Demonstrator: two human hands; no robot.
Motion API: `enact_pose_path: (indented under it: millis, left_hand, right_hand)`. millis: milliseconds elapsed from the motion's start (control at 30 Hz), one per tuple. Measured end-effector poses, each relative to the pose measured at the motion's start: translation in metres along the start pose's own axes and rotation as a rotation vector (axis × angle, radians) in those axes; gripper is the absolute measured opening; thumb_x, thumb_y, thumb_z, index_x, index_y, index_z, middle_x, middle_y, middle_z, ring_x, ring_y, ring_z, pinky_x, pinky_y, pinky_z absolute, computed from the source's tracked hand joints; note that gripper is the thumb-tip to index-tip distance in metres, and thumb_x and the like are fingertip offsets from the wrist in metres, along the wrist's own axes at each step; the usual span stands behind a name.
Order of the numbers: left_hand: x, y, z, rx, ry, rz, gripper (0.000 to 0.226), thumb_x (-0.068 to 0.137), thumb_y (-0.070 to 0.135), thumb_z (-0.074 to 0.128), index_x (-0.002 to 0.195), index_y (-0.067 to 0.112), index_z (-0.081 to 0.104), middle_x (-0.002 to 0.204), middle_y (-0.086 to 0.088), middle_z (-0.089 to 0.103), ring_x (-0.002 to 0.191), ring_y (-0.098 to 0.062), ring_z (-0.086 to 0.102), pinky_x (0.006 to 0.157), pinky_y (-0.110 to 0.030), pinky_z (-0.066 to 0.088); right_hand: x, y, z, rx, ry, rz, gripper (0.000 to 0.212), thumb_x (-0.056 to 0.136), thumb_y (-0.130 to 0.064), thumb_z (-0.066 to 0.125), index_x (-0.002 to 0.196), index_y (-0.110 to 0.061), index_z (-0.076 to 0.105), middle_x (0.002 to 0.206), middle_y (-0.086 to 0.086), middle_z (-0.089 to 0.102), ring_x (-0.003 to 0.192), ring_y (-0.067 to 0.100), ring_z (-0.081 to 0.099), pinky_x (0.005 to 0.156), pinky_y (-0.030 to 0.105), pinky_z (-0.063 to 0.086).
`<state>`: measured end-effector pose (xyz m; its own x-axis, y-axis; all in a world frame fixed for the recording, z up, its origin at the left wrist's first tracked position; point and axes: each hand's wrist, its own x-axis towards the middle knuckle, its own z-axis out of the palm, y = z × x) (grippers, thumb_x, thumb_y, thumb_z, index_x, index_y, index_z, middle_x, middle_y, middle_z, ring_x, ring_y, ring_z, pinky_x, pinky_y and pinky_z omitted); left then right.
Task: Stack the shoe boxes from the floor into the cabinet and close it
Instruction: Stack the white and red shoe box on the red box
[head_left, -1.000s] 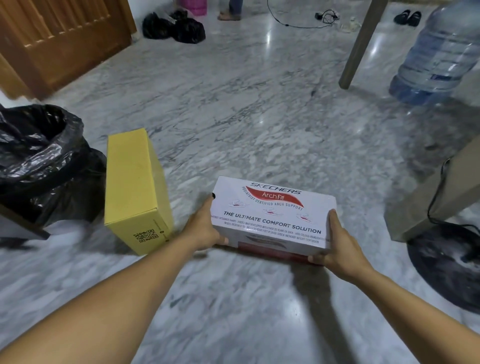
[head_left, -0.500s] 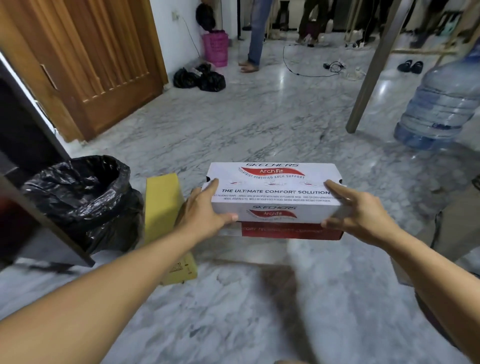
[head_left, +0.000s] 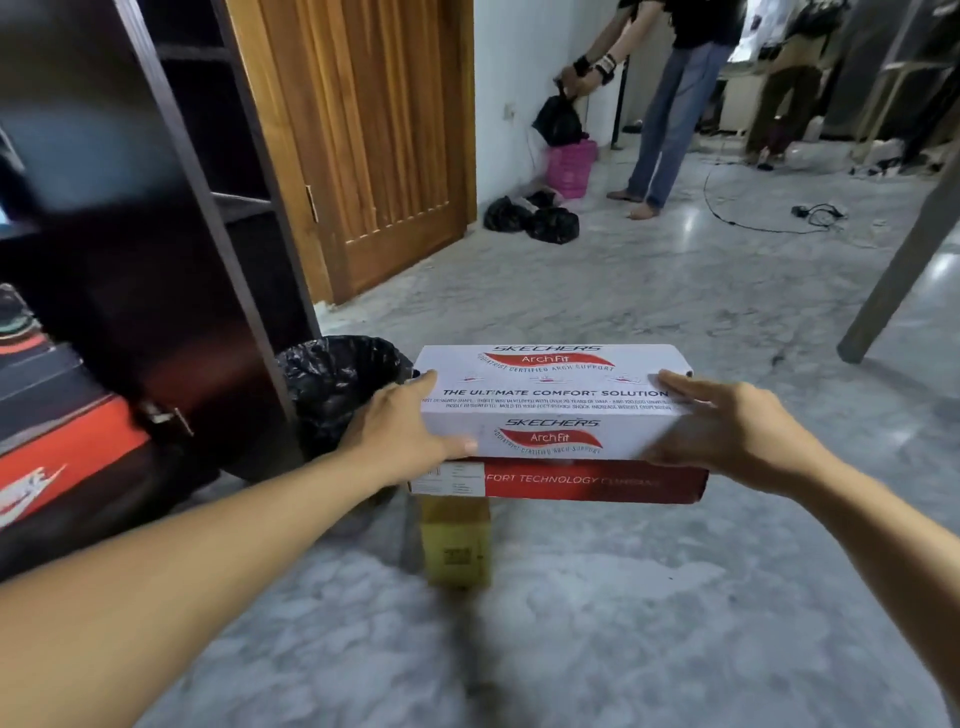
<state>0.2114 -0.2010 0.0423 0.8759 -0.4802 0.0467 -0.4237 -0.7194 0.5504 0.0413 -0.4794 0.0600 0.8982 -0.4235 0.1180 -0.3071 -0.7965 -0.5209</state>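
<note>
Both hands, left (head_left: 402, 431) and right (head_left: 737, 431), fingers stretched flat, thumbs clamping the box (head_left: 550, 410) ends, up off the marble floor (head_left: 597, 623) by the cabinet (head_left: 171, 260).

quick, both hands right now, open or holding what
Left hand: fingers on the lid, thumb on the front, holds the left end of the shoe box.
Right hand: same at the right end, a bit blurred.
</note>
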Motion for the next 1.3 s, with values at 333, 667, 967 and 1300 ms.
enact_pose_path:
  millis: [333,667,967,1300]
  left_hand:
    - [-0.079,-0.094,-0.078,-0.005,0.068,-0.277,0.095,0.059,0.054,0.084,0.141,0.026,0.046,0.142,0.006,0.051,0.129,-0.018,0.05,0.103,-0.025,0.038]
    - [-0.197,-0.192,-0.175,-0.078,0.186,-0.569,0.1,0.051,0.045,0.092,0.138,0.021,0.05,0.137,0.008,0.054,0.122,-0.01,0.052,0.103,-0.024,0.037]
    - [-0.261,-0.218,-0.255,-0.117,0.475,-0.694,0.12,0.031,0.055,0.085,0.139,0.017,0.049,0.134,0.005,0.056,0.116,-0.015,0.057,0.103,-0.033,0.044]
    - [-0.265,-0.212,-0.369,-0.243,0.895,-0.495,0.065,0.064,0.012,0.088,0.122,0.024,0.062,0.11,0.007,0.068,0.102,-0.012,0.065,0.089,-0.029,0.052]
  right_hand:
    - [0.022,-0.122,0.043,-0.106,-0.214,-0.174,0.089,0.048,-0.046,0.09,0.13,-0.039,0.057,0.088,-0.008,0.064,0.056,0.003,0.047,0.07,0.025,0.044]
    - [0.011,-0.259,0.119,-0.072,-0.404,-0.503,0.089,0.051,-0.052,0.086,0.133,-0.038,0.053,0.118,-0.004,0.066,0.098,0.012,0.06,0.074,0.021,0.041]
    - [0.01,-0.387,0.141,0.004,-0.397,-0.719,0.087,0.06,-0.05,0.083,0.138,-0.04,0.047,0.128,0.001,0.059,0.116,0.024,0.056,0.098,0.037,0.047]
    - [0.042,-0.518,0.111,0.19,-0.201,-0.876,0.077,0.066,-0.04,0.082,0.136,-0.038,0.05,0.135,0.002,0.058,0.122,0.027,0.053,0.1,0.032,0.043]
